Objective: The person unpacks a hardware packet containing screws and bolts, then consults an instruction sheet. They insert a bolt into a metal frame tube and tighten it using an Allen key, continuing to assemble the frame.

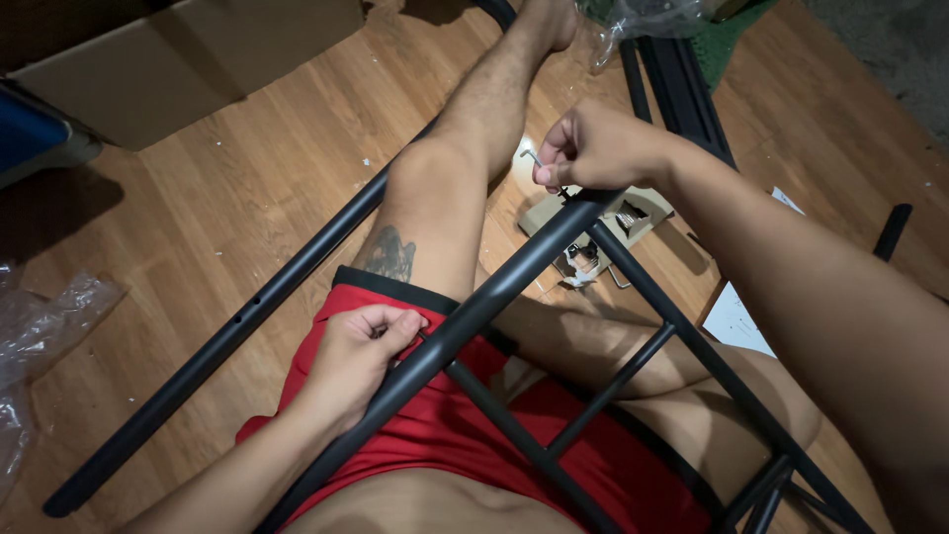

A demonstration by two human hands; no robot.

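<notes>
Both hands (pixel 361 346) on black frame (pixel 494 297)

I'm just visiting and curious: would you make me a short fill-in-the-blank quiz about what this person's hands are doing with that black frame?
1. The right hand pinches a small L-shaped metal ____ at the top end of the black metal frame.
2. The left hand grips the frame's slanted bar just above the person's ____ shorts.
3. A separate black tube lies on the ____ floor.
4. In the upper left corner lies a flattened ____ box.

Missing words: hex key; red; wooden; cardboard
</notes>
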